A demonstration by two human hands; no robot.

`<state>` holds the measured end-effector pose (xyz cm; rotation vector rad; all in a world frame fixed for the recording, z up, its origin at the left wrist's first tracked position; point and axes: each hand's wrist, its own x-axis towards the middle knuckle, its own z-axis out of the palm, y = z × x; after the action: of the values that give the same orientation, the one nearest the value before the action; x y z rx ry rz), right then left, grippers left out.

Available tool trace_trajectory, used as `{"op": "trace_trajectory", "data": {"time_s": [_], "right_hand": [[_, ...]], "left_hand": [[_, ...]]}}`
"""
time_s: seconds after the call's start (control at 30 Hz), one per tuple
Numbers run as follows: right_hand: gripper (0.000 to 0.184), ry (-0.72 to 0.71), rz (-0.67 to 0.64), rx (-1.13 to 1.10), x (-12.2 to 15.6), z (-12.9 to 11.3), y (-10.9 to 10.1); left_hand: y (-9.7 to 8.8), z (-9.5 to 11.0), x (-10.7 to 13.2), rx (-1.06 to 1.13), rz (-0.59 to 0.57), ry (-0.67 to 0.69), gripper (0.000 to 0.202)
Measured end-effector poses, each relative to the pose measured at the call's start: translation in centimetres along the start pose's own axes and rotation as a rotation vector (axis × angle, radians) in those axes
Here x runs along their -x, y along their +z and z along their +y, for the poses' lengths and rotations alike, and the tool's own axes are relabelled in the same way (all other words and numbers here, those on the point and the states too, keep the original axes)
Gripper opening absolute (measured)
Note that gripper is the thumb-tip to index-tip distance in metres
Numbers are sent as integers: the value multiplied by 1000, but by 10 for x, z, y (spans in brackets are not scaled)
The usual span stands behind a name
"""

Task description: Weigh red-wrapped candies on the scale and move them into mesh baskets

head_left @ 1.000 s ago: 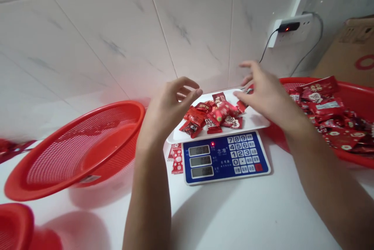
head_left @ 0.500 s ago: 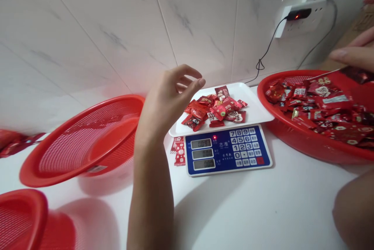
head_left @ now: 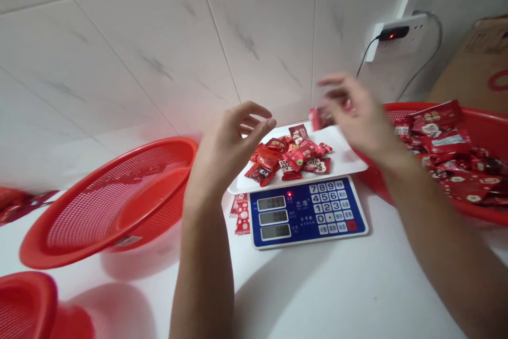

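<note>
Several red wrapped candies point(head_left: 302, 155) lie heaped on the white tray point(head_left: 351, 161) of a blue digital scale point(head_left: 305, 225). At the tray's left edge hovers my left hand point(head_left: 228, 146), its fingers curved and apart, holding nothing. Above the tray's back right part, my right hand point(head_left: 357, 117) is blurred by motion and grips a red wrapped candy point(head_left: 320, 117). To the right, partly behind my right forearm, a red plastic basket point(head_left: 492, 216) holds many more red candies and packets.
Two red mesh baskets point(head_left: 119, 191) stand on the left of the white table point(head_left: 325, 291). Red packets point(head_left: 241, 217) lie under the scale's left side. A power strip point(head_left: 397, 37) with a black plug is on the wall. A cardboard box point(head_left: 472, 69) stands behind the right basket.
My right hand has come from above the right basket leftward to over the tray, carrying a candy. My left hand has stayed almost in place. The view has shifted slightly.
</note>
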<state>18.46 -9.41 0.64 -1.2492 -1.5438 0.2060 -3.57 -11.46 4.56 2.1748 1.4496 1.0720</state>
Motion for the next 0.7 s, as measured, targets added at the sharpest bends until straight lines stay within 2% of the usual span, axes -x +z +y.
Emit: {"op": "trace_trajectory", "data": {"time_s": [0.07, 0.1, 0.17, 0.23, 0.33, 0.47, 0.57, 0.7], "right_hand": [[35, -2, -173, 29, 0, 11, 36], [37, -7, -247, 52, 1, 17, 47], [42, -39, -285, 105, 2, 27, 54], [46, -111, -198, 155, 0, 30, 44], [48, -179, -40, 204, -5, 21, 14], [49, -160, -9, 239, -7, 8, -17], [48, -140, -33, 258, -3, 5, -20], [40, -190, -65, 242, 0, 6, -13]], "left_hand": [[0, -1, -1, -2, -3, 3, 20], [0, -2, -1, -4, -5, 8, 20], [-1, -4, -2, -6, -4, 25, 21], [-2, -5, -2, -4, 22, 37, 21], [-2, -4, -1, 1, 50, 23, 19], [1, -1, 0, 20, 26, 13, 17], [2, 0, 1, 19, 14, 17, 18], [0, 3, 3, 2, 6, 2, 20]]}}
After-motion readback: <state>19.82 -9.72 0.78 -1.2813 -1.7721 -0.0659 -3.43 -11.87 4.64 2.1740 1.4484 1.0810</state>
